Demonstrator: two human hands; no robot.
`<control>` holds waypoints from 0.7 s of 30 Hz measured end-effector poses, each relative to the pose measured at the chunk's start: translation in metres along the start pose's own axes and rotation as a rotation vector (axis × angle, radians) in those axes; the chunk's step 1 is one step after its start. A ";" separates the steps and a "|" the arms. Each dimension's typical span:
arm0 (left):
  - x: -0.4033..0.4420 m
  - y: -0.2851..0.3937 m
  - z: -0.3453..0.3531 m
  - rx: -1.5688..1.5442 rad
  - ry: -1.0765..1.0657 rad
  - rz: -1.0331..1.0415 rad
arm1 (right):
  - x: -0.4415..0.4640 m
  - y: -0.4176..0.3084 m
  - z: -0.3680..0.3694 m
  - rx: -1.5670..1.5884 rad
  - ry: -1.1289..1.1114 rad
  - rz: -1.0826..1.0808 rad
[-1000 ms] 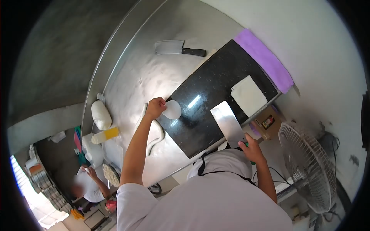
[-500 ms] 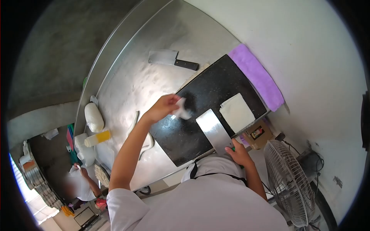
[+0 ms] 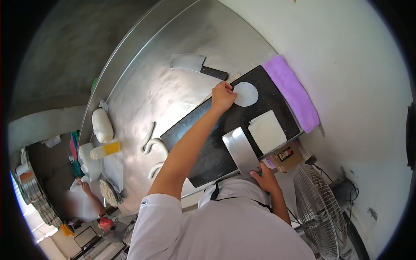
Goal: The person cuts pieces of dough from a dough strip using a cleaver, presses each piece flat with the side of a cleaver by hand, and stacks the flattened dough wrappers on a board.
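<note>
A thin round white dough wrapper point(image 3: 246, 95) lies flat on the far part of the black board point(image 3: 212, 151). My left hand point(image 3: 223, 96) is closed at its left edge, the fingertips pinching the rim. My right hand point(image 3: 268, 178) grips the green handle of a broad cleaver point(image 3: 240, 147), near the board's front edge. The cleaver's blade lies flat over the board. Just right of the blade is a folded white cloth point(image 3: 268, 132).
A second cleaver point(image 3: 188, 62) with a black handle lies on the steel table point(image 3: 143, 82). Dough ropes point(image 3: 151, 143), a yellow-liquid bottle point(image 3: 105, 150) and a white bag point(image 3: 102, 125) are leftward. A purple towel point(image 3: 292, 93) borders the board; a fan point(image 3: 320, 208) stands right. Another person point(image 3: 84, 201) works lower left.
My left hand has moved right and away across the board. The dough wrapper, crumpled in its fingers before, now lies spread flat. My right hand keeps the cleaver in nearly the same place.
</note>
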State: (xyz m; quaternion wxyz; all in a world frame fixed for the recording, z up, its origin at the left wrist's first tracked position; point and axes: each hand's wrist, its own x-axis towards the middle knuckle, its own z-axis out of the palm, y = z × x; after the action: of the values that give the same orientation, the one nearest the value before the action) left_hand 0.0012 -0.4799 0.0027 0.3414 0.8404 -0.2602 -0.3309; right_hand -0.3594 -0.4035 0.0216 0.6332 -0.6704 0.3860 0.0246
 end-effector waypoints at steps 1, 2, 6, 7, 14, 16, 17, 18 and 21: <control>0.002 -0.001 -0.001 -0.014 0.023 -0.010 | -0.001 -0.004 -0.002 -0.002 -0.020 0.034; 0.003 -0.002 -0.001 -0.030 0.047 -0.017 | -0.001 -0.007 -0.003 -0.006 -0.038 0.065; -0.007 0.002 -0.004 0.062 0.137 -0.023 | -0.002 -0.011 -0.004 -0.058 -0.035 0.061; -0.007 0.000 0.001 0.018 0.179 -0.073 | -0.003 -0.010 -0.003 -0.046 -0.009 0.027; -0.087 -0.039 -0.009 -0.244 0.594 0.042 | 0.001 0.020 0.024 0.132 -0.008 0.159; -0.142 -0.068 -0.025 -0.457 0.595 0.175 | 0.009 0.048 0.031 0.170 -0.001 0.100; -0.179 -0.076 -0.037 -0.387 0.640 0.165 | 0.011 0.043 0.041 0.231 0.020 0.121; -0.207 -0.095 -0.044 -0.356 0.622 0.141 | 0.013 0.026 0.052 0.295 0.056 0.155; -0.297 -0.147 -0.061 -0.401 0.673 0.038 | 0.022 -0.016 0.101 0.418 0.090 -0.010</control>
State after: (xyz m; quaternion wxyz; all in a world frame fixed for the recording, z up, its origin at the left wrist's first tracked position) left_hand -0.1146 -0.1659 0.0390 0.5711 0.8136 -0.0795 -0.0746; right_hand -0.2892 -0.3279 0.0033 0.7407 -0.5267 0.4074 -0.0891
